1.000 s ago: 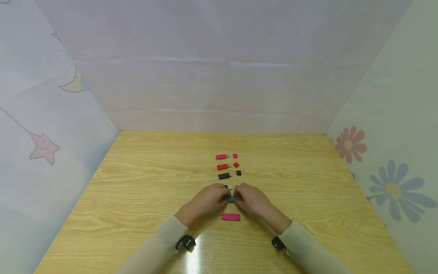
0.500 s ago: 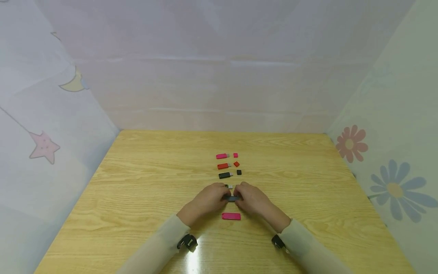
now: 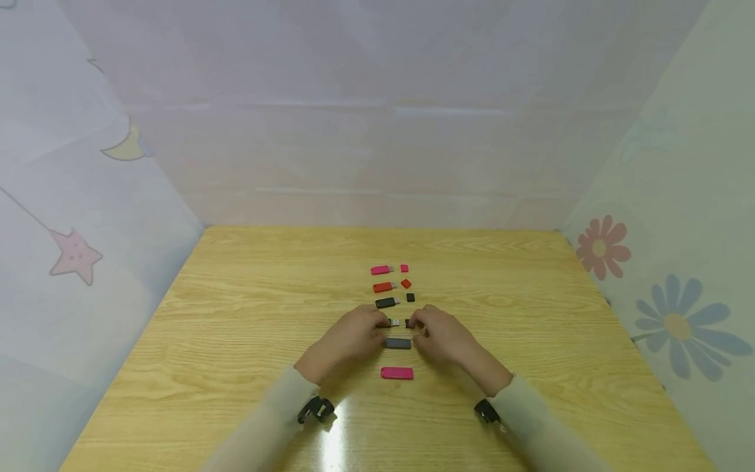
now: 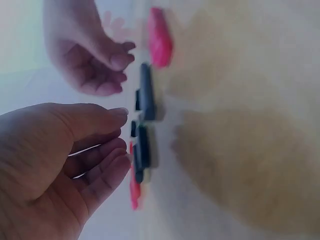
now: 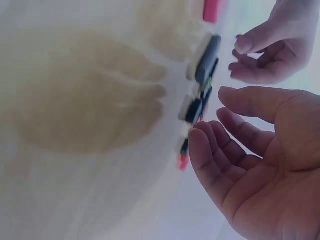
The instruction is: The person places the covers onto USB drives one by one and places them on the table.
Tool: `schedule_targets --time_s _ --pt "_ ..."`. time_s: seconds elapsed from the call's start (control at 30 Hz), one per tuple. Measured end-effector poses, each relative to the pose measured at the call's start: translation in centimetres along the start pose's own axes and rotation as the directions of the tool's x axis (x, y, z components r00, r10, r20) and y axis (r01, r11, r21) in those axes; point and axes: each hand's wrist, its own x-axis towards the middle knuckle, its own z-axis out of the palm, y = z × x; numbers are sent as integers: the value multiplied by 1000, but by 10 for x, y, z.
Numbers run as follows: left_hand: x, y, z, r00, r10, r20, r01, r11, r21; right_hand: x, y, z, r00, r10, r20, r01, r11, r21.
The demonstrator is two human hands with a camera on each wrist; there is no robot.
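Note:
A grey USB stick (image 3: 398,343) lies on the table between the hands, all in one piece. My left hand (image 3: 354,333) hovers at its left end with loosely bent fingers and nothing between thumb and fingertips. Off its right end is my right hand (image 3: 441,335), likewise holding nothing, thumb and fingers apart in the right wrist view. Just beyond the grey stick lies a dark USB stick with bare metal plug (image 3: 394,322); the left fingers partly cover its body. Its small dark cap (image 3: 408,323) sits by the right fingertips.
Farther back lie uncapped black (image 3: 386,303), red (image 3: 382,287) and pink (image 3: 380,270) USB sticks, each with its matching cap to the right. Nearer the body is another pink stick (image 3: 397,373). Cloth walls border the wooden table (image 3: 236,295).
Both hands have let go of the grey USB stick and moved apart, slightly away from its ends. The stick now shows whole on the table, as does the dark cap behind it.

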Motion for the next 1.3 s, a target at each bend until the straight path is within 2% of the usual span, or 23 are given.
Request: schedule_targets --time_s 0.1,0.27,0.5,0.87,1.1,1.3 --pt "1 -2 -10 1000 -2 -18 2 1000 9 2 2 -7 1000 27 -7 -27 1000 6" --pt "4 -3 -17 1000 9 3 -9 998 60 5 3 -10 1000 26 0 -26 999 -23" --pt "14 -9 -12 998 -26 49 20 993 115 14 6 -4 999 33 15 -33 998 -49" --pt "23 -14 -5 997 -17 70 5 985 173 25 4 -1 998 -17 64 23 996 -85" --pt "27 -15 -2 995 -7 96 -11 982 191 30 3 2 996 8 84 1 994 -105" --pt "29 -16 0 995 -15 102 -6 979 205 33 4 6 998 11 63 -5 995 -102"
